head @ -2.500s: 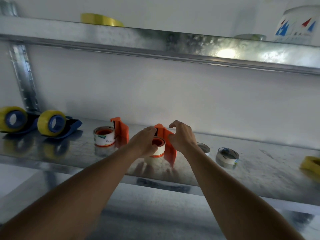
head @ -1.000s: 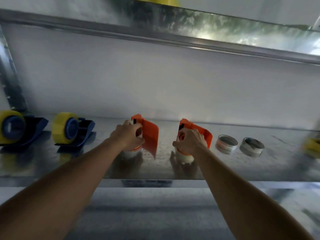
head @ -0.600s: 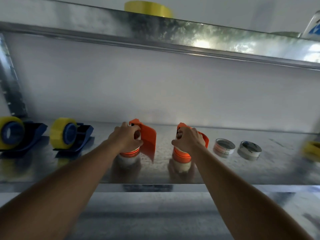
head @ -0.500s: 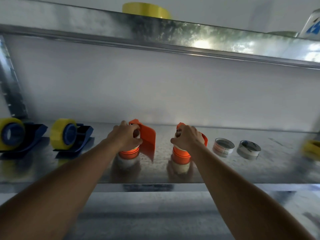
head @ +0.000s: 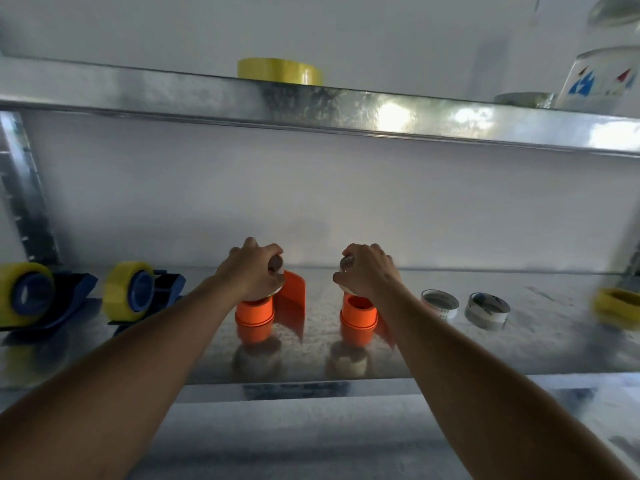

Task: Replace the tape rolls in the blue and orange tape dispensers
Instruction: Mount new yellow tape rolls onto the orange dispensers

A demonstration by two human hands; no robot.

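Beside the orange dispensers: blue dispensers left, empty cores right.

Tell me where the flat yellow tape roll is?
The flat yellow tape roll lies on the upper metal shelf, left of centre in the head view, above the person's hands.

Two galvanized steel shelves run across a plain white wall, the upper one's front edge catching bright reflected light; a perforated metal upright stands far left.
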